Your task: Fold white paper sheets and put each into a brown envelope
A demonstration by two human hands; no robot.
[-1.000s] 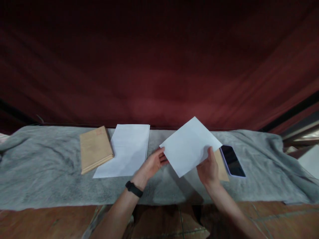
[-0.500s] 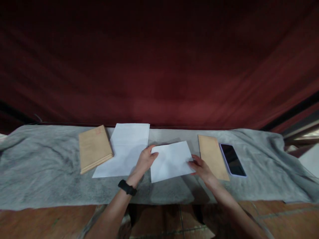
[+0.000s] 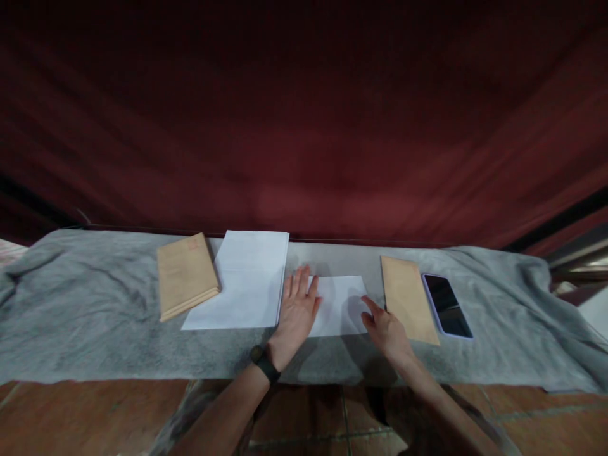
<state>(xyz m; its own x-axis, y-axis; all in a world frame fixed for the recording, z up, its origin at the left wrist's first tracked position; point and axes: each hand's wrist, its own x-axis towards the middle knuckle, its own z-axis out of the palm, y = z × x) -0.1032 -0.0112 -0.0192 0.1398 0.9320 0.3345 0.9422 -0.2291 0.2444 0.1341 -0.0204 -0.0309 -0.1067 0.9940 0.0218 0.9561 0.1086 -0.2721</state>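
A folded white sheet of paper (image 3: 339,304) lies flat on the grey blanket (image 3: 95,316). My left hand (image 3: 297,310) rests palm down on the sheet's left part, fingers stretched out. My right hand (image 3: 384,326) touches the sheet's right edge with its fingertips, fingers loosely extended. Neither hand holds anything. A black band sits on my left wrist.
A stack of white sheets (image 3: 247,278) lies left of my hands, and a pile of brown envelopes (image 3: 185,275) further left. One brown envelope (image 3: 407,297) and a dark phone (image 3: 446,304) lie to the right. A dark red curtain hangs behind.
The white sheet was held up in the air in both hands, came down onto the blanket, and now lies flat with my left palm pressed on it.
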